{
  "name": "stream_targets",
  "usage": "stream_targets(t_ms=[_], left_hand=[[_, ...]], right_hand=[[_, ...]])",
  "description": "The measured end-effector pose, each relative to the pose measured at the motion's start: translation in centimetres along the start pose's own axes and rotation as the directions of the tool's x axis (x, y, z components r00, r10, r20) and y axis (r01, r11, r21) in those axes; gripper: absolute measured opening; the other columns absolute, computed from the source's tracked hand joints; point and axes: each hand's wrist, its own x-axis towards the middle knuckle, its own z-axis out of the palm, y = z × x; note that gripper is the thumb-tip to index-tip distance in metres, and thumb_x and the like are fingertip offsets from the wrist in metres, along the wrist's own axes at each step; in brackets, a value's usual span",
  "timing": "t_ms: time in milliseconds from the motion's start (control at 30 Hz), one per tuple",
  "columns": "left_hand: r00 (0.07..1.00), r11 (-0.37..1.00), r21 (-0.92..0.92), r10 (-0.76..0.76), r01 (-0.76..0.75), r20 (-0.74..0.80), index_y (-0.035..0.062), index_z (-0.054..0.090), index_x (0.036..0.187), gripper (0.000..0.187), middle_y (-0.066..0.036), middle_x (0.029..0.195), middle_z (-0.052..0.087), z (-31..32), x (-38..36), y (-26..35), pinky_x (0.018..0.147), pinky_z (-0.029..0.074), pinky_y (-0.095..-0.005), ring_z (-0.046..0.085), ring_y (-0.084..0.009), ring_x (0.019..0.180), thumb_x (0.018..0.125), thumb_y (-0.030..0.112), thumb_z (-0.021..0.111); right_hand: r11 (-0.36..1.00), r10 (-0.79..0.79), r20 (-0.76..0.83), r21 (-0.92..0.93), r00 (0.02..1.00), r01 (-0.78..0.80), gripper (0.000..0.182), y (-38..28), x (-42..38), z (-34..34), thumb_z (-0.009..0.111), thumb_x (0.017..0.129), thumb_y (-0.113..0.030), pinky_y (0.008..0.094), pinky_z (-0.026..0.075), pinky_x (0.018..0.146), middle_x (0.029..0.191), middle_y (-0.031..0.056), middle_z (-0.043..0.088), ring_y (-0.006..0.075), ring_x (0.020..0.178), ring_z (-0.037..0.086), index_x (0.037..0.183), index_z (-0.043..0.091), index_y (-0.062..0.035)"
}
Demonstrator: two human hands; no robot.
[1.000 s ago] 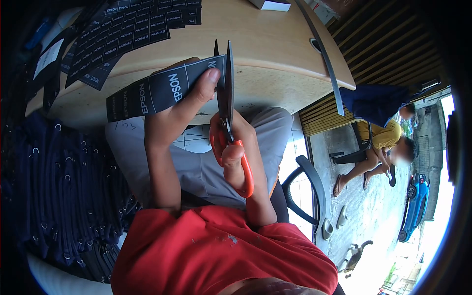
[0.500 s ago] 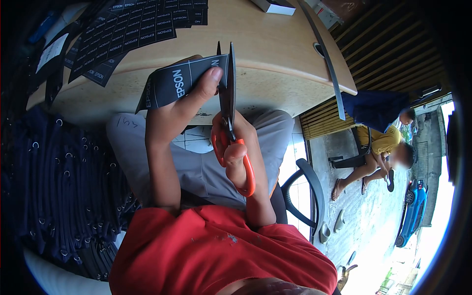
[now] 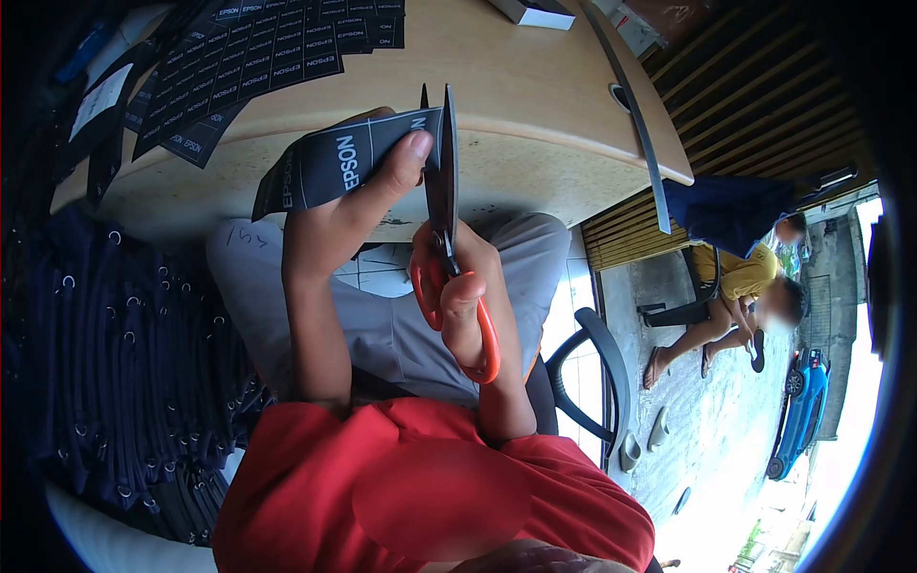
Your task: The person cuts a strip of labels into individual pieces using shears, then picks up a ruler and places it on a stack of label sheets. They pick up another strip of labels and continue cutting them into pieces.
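A dark strip printed with EPSON [image 3: 325,164] is gripped in my left hand [image 3: 382,177], its thumb pressed on the front near the strip's right end. My right hand [image 3: 468,277] is closed round the orange handles of the scissors [image 3: 442,196]. The blades point up toward the desk and are slightly apart, with the strip's right edge between or against them. Fingers behind the strip are mostly hidden.
Printed dark sheets [image 3: 258,62] lie on the desk [image 3: 516,86] at upper left. A metal ruler [image 3: 635,115] crosses its right side. Dark straps with metal rings [image 3: 143,353] hang at left. A seated person [image 3: 740,286] and a blue car [image 3: 800,411] appear at right.
The strip's loose left end has swung slightly outward to the left. The scissor handles and my right thumb have shifted a little, while my left hand looks almost still.
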Motion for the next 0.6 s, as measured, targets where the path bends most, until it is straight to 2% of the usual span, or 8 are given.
stream_targets(t_ms=[467, 600], left_hand=[[0.999, 1.0, 0.002, 0.02, -0.02, -0.043, -0.002, 0.067, 0.089, 0.019, -0.002, 0.076, 0.067, 0.16, -0.19, -0.02, 0.062, 0.05, -0.0221, 0.062, -0.0073, 0.066, 0.088, 0.017, 0.072], [1.0, 1.0, 0.008, 0.002, -0.002, 0.002, -0.0019, 0.067, 0.09, 0.019, -0.003, 0.076, 0.067, -0.01, -0.04, 0.38, 0.061, 0.05, -0.022, 0.062, -0.0074, 0.066, 0.089, 0.016, 0.071]], right_hand=[[0.999, 0.035, -0.007, -0.007, 0.999, -0.036, 0.075, -0.39, -0.08, 0.06, 0.032, 0.091, -0.071, 0.0385, 0.037, 0.057, 0.069, 0.0141, 0.044, 0.0296, 0.059, 0.043, 0.08, 0.045, 0.0025], [0.999, 0.036, -0.017, -0.022, 0.999, -0.036, 0.074, -0.46, -0.04, 0.13, 0.033, 0.093, -0.068, 0.0385, 0.038, 0.057, 0.069, 0.0146, 0.046, 0.0296, 0.06, 0.046, 0.08, 0.046, 0.0032]])
